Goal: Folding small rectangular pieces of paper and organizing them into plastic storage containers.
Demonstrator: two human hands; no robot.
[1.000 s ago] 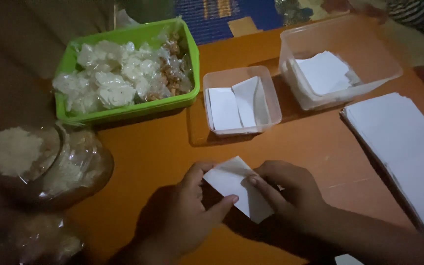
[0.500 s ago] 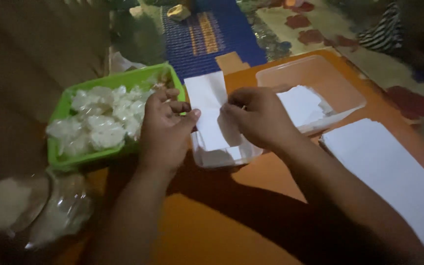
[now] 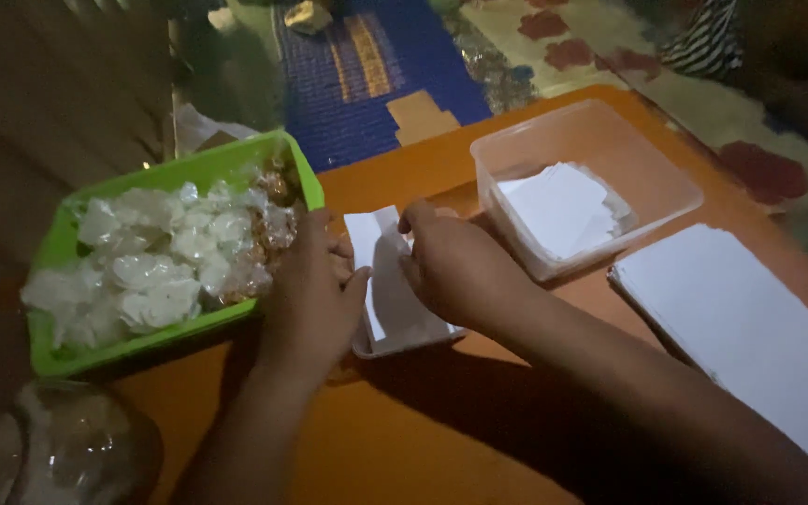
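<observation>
Both of my hands hold a folded white paper slip [image 3: 373,245] over a small clear plastic tub [image 3: 402,335] on the orange table [image 3: 404,440]. My left hand [image 3: 315,295] pinches the slip's left side. My right hand [image 3: 455,266] grips its right edge, with fingers curled over the tub. More white slips lie inside the tub, mostly hidden under my hands.
A green tray [image 3: 77,351] of wrapped white snacks sits at the left. A larger clear container [image 3: 647,182] holding cut paper stands at the right, a stack of white sheets [image 3: 750,327] beside it. Clear bags [image 3: 86,449] lie at the lower left. A patterned rug [image 3: 376,65] lies beyond the table.
A second ago my hands folded the slip low on the table. They then lifted it over the small tub, and now hold it lower, at the tub.
</observation>
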